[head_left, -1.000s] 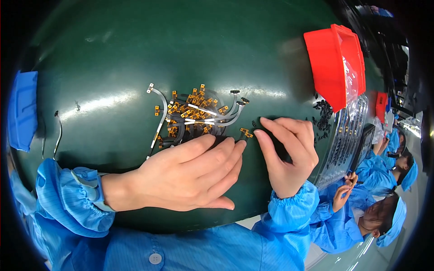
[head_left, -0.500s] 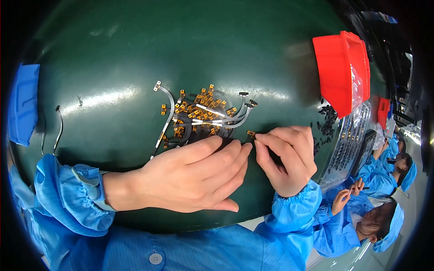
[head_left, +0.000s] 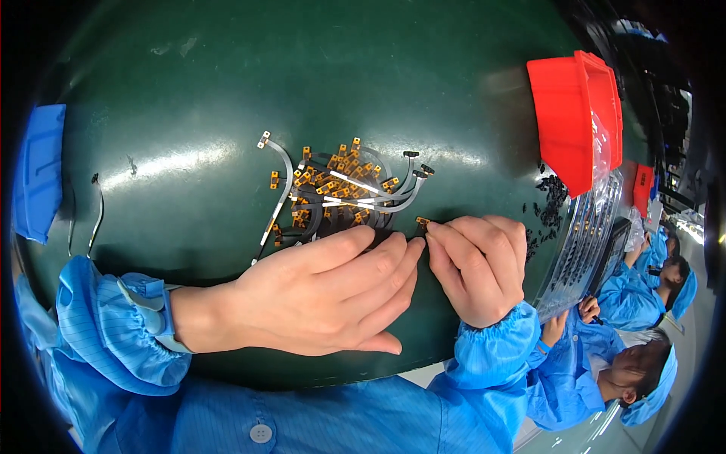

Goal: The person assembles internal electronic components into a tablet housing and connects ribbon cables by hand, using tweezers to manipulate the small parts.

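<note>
My right hand (head_left: pixel 480 265) is closed in a pinch, thumb and index finger together at a small flat flex cable whose orange, gold-coloured end (head_left: pixel 422 222) sticks out past the fingertips. The rest of that cable is hidden. Across from it my left hand (head_left: pixel 325 291) lies with its back up, fingers stretched toward the right fingertips and thumb apart; its palm side is out of sight. Just beyond the left fingers is a pile of flex cables (head_left: pixel 344 181) with orange ends, grey and black bands and white labels. One longer grey cable (head_left: pixel 286 193) curves along the pile's left side.
A red bin (head_left: pixel 563 121) stands at the right, near scattered small black parts (head_left: pixel 550 204) and stacked clear trays (head_left: pixel 582 242). At the left are a blue bin (head_left: pixel 39 174) and two thin dark cables (head_left: pixel 100 216). Co-workers in blue sit at the right.
Both hands hold nearly the same pose, and the right still pinches the cable. The whole view has shifted slightly. At the right, a co-worker's hands have moved.
</note>
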Available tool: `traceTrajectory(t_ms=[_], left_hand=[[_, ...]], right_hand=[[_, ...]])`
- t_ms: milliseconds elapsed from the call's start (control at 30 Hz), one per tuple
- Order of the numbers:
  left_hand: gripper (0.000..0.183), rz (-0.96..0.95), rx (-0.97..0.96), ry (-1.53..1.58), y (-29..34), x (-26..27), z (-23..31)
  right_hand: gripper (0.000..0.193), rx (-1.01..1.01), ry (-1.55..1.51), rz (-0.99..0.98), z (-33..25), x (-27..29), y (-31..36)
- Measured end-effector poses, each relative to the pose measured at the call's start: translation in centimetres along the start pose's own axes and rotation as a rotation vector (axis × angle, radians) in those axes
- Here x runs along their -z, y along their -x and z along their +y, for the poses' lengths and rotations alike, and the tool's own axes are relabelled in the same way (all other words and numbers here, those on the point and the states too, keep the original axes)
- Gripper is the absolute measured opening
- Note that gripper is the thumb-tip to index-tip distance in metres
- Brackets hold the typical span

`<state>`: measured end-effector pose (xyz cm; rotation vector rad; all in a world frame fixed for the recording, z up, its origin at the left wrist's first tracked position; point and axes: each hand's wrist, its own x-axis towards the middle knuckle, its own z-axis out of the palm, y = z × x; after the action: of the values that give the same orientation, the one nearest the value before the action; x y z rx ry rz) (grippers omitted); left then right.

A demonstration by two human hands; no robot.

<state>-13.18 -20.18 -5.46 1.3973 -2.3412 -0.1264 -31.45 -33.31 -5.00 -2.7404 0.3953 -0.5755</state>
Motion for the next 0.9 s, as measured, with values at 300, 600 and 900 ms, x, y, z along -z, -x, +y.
traceTrajectory(t_ms=[300,600,900], left_hand=[[0.059,0.02,-0.007,0.001,0.1,-0.1,0.2],[0.059,0.037,-0.031,-0.029,1.0,-0.4,0.4],[0.06,0.058,-0.041,-0.052,0.7,-0.5,0.5]], right_hand=[[0.029,0.172,0.144,0.0,-0.2,0.0,-0.2],[0.03,-0.211,-0.192,0.033,-1.9,0.2,0.7],[0.026,-0.095,-0.082,0.054,-1.9,0.0,0.7]])
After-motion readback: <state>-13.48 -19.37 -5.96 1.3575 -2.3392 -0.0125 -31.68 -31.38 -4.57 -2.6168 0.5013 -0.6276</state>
